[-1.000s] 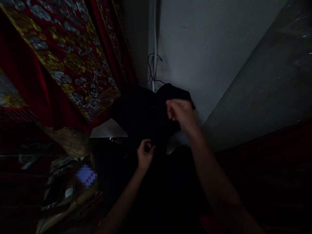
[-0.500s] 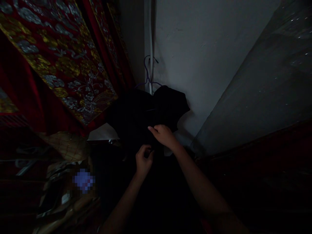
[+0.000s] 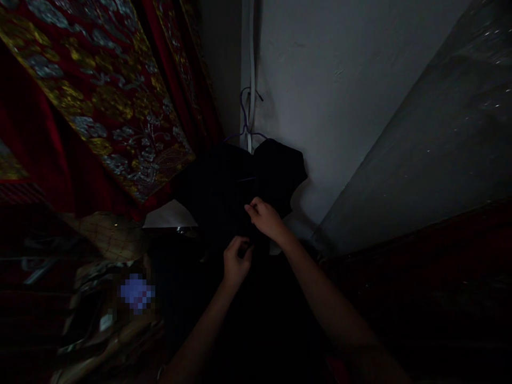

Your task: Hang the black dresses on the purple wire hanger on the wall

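A black garment (image 3: 276, 165) hangs against the wall on a thin purple hanger (image 3: 245, 117). Its dark cloth merges with the shadow, so its folds and lower part are hard to make out. My left hand (image 3: 236, 264) is at the garment's front, thumb and fingers curled into a pinch on the dark cloth. Just above and to the right, my right hand (image 3: 264, 218) is closed, with its fingertips pressed together against the front of the garment. Whatever small part lies between the fingertips is too dark to see.
Red cloth with gold and silver embroidery (image 3: 120, 106) hangs at the left. A white pipe (image 3: 251, 53) runs down the pale wall (image 3: 320, 80). Clear plastic sheeting (image 3: 452, 117) covers the right side. Cluttered items, including a blurred blue patch (image 3: 137, 292), lie at lower left.
My right hand has shifted slightly, and its outstretched thumb is now drawn in with the fingers. My left hand keeps its pinch in nearly the same place. The view has shifted a little.
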`<action>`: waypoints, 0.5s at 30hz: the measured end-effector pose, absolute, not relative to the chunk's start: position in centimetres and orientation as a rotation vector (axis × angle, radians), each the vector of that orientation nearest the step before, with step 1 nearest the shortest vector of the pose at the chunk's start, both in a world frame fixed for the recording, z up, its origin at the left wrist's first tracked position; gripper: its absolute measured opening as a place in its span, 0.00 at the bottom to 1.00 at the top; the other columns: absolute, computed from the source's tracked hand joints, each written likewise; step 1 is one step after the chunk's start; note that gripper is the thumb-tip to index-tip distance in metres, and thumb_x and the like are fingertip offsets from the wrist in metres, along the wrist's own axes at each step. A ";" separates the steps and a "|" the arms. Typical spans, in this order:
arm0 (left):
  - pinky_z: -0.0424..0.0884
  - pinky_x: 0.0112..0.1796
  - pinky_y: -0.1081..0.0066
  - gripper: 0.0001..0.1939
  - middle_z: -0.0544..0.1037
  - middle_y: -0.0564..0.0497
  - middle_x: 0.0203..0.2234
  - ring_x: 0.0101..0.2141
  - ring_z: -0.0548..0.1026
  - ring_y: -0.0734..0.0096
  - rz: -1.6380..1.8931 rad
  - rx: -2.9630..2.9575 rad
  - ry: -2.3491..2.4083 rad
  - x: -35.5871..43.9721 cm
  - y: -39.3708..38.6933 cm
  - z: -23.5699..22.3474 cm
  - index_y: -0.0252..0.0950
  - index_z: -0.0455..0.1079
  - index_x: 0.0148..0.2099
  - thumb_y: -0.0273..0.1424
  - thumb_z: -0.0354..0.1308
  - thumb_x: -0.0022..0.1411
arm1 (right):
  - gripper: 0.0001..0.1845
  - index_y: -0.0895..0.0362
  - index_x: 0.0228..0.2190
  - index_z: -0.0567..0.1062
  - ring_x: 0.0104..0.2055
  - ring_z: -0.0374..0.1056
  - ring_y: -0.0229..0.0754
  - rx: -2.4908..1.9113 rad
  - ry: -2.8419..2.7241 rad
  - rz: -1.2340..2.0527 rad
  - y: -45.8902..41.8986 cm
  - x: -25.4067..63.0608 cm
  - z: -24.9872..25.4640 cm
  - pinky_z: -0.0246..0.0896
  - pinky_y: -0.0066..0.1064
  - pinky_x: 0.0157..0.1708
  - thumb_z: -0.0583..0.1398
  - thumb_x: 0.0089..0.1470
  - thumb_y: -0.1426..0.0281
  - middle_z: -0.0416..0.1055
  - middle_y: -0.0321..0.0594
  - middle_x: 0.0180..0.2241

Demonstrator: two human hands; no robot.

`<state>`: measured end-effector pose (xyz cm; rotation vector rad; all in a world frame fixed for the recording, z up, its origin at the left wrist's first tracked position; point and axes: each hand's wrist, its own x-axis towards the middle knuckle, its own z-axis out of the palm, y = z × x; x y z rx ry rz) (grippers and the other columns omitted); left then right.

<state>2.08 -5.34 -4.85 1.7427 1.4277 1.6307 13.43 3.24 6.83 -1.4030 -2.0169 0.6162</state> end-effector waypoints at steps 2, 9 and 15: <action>0.68 0.33 0.73 0.05 0.74 0.53 0.30 0.30 0.73 0.71 1.628 1.744 1.427 2.1 -5.4 -4.9 0.37 0.71 0.39 0.25 0.60 0.59 | 0.09 0.54 0.32 0.68 0.27 0.67 0.38 -1.377 -2.009 0.627 3.4 13.2 6.5 0.53 0.27 0.30 0.53 0.65 0.67 0.70 0.34 0.23; 0.66 0.33 0.73 0.02 0.73 0.54 0.28 0.30 0.72 0.71 1.602 1.716 1.452 1.3 -5.3 -5.8 0.37 0.69 0.34 0.26 0.60 0.60 | 0.12 0.57 0.23 0.68 0.13 0.51 0.31 -1.172 -1.561 1.503 3.5 13.6 6.7 0.41 0.24 0.16 0.55 0.56 0.67 0.61 0.30 0.13; 0.63 0.32 0.73 0.05 0.70 0.54 0.26 0.29 0.70 0.71 1.625 1.736 1.502 0.1 -4.4 -5.9 0.36 0.66 0.32 0.28 0.59 0.60 | 0.10 0.62 0.19 0.72 0.11 0.44 0.24 -1.044 -1.121 1.836 4.9 14.0 10.9 0.33 0.19 0.12 0.60 0.49 0.73 0.57 0.27 0.11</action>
